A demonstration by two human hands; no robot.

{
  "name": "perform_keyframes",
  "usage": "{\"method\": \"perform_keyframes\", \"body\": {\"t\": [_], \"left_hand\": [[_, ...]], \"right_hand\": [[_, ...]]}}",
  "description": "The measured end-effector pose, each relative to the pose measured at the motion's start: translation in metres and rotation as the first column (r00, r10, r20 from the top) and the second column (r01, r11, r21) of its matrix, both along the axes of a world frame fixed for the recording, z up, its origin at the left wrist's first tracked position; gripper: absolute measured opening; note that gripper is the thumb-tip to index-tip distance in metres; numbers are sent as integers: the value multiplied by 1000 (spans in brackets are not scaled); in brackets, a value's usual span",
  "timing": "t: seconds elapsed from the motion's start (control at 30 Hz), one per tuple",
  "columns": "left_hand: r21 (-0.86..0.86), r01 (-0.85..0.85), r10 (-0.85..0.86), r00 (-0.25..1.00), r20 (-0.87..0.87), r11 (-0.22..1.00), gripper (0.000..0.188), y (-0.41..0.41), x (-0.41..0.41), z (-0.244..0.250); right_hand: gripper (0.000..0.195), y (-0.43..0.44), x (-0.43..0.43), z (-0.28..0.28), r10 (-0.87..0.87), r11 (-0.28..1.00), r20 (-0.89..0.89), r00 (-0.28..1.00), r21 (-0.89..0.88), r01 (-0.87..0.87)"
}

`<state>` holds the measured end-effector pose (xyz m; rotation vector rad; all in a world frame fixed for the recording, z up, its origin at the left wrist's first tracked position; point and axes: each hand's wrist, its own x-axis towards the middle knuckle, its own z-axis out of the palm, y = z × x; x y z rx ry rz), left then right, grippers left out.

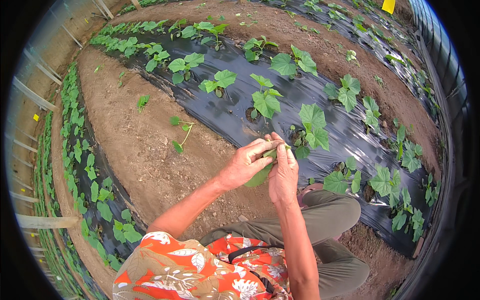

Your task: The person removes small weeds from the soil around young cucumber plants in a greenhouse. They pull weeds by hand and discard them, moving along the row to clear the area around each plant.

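Both hands meet over the edge of the soil path, close to the black plastic mulch (221,112). Between their fingertips is a green cucurbit seedling (258,177); one broad leaf hangs below the fingers, and much of the rest is hidden by them. My left hand (245,162) pinches it from the left, thumb and forefinger together. My right hand (284,176) grips it from the right, with thumb and fingertips pressed on the stem part. Just beyond the hands, a young cucurbit plant (315,127) grows from a hole in the mulch.
An uprooted seedling (185,133) lies on the bare soil path (150,161), with a smaller green sprig (142,102) farther off. Another planted row (105,202) runs along the left. Pale greenhouse posts (45,221) line the left side. My bent knee (345,210) reaches the mulch edge.
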<state>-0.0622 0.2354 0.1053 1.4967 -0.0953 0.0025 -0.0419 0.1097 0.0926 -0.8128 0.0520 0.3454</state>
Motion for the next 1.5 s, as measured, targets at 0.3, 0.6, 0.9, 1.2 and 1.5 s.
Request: {"method": "perform_keyframes", "body": {"t": [0.3, 0.6, 0.9, 1.2, 1.5], "left_hand": [[664, -282, 72, 943, 326, 693, 22, -6, -1, -11], [664, -327, 87, 926, 367, 673, 18, 17, -13, -44], [929, -285, 174, 953, 248, 237, 38, 179, 7, -162], [693, 711, -333, 686, -646, 119, 32, 38, -20, -260], [406, 814, -585, 581, -566, 416, 37, -102, -53, -300]], "right_hand": [[42, -12, -9, -21, 110, 991, -170, 979, -56, -121], [17, 2, -24, -65, -2, 989, -179, 984, -147, -25], [56, -22, -21, -60, 50, 975, -98, 994, -211, -70], [45, -82, -35, -16, -77, 959, 60, 995, -267, 91], [40, -202, -93, 32, -293, 874, 249, 923, -321, 365]]}}
